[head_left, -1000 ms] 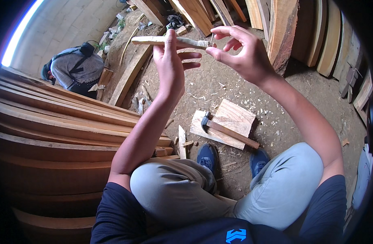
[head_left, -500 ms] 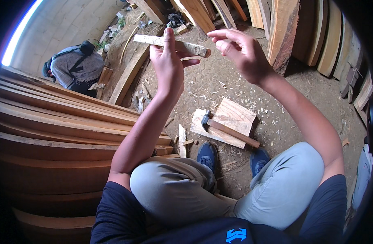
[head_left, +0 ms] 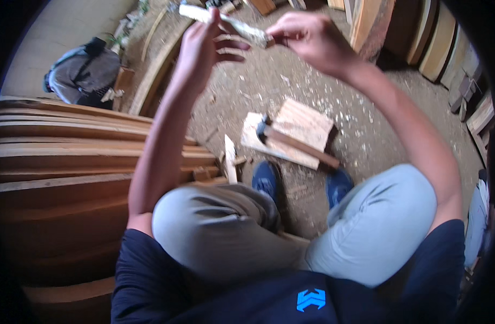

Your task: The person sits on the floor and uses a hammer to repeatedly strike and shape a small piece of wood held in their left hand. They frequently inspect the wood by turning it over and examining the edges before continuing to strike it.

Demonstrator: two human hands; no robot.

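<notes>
A pale wooden stick (head_left: pixel 238 27) with rough, bark-like patches is held up at the top of the view, tilted down to the right. My left hand (head_left: pixel 200 47) supports it, thumb over its near side and the other fingers partly spread beyond. The fingertips of my right hand (head_left: pixel 316 44) are pinched together at the stick's right end. Below, a claw hammer (head_left: pixel 302 147) with a wooden handle lies across a flat wooden board (head_left: pixel 309 121) on the ground, in front of my shoes. The picture is slightly blurred.
Long planks (head_left: pixel 69 130) are stacked at my left. More boards (head_left: pixel 439 46) lean upright at the far right. Wood chips litter the dirt floor (head_left: pixel 220 110). A splintered wood piece (head_left: pixel 230 159) lies near my left shoe. Another person (head_left: pixel 85 73) bends over at the far left.
My right hand has closed in on the stick's right end, where its fingers now pinch. Both hands and the stick sit higher in the view, which has tilted down and shifted slightly.
</notes>
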